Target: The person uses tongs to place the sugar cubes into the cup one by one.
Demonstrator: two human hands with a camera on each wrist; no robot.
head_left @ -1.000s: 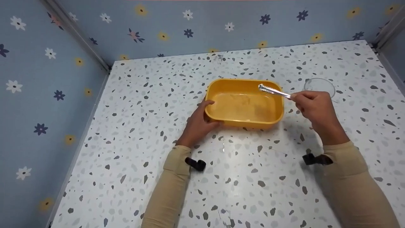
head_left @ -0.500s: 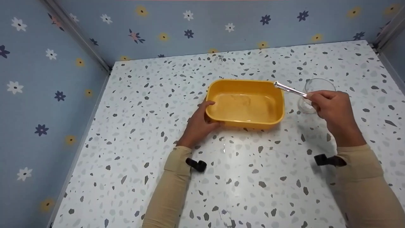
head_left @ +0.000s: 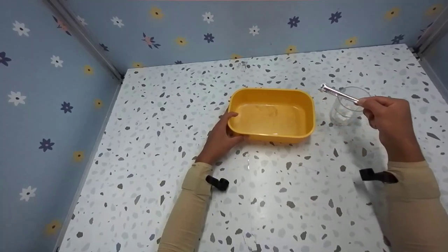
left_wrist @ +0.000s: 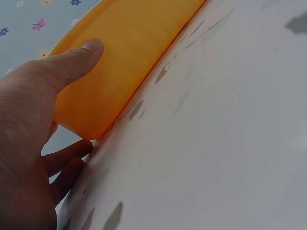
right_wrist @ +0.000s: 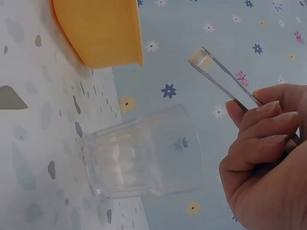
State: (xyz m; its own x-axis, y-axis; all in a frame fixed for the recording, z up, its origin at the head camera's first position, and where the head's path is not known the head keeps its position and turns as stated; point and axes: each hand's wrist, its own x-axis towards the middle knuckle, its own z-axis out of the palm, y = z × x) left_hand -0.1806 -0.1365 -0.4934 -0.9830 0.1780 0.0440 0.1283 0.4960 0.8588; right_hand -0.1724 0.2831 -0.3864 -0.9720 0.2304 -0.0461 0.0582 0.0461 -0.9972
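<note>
My left hand [head_left: 218, 140] grips the left end of a yellow plastic tub [head_left: 276, 96], one fingertip over its rim. In the left wrist view the thumb [left_wrist: 79, 64] lies flat along the tub's outer wall. My right hand [head_left: 390, 113] pinches metal tongs [head_left: 339, 93] above a clear glass [head_left: 341, 114], right of the tub. A small whitish piece [right_wrist: 199, 57] sits between the tong tips in the right wrist view. Several white pieces [right_wrist: 117, 165] lie at the bottom of the glass there. The tong tips point left, past the glass rim.
The white speckled table [head_left: 157, 157] reaches back to a blue flowered wall [head_left: 238, 28]. Another flowered panel [head_left: 35, 115] borders it on the left. Black wrist mounts [head_left: 217, 182] stick out from both sleeves.
My right hand has carried the tongs rightwards, from over the tub to over the glass. More of the glass now shows. My left hand keeps its grip on the tub.
</note>
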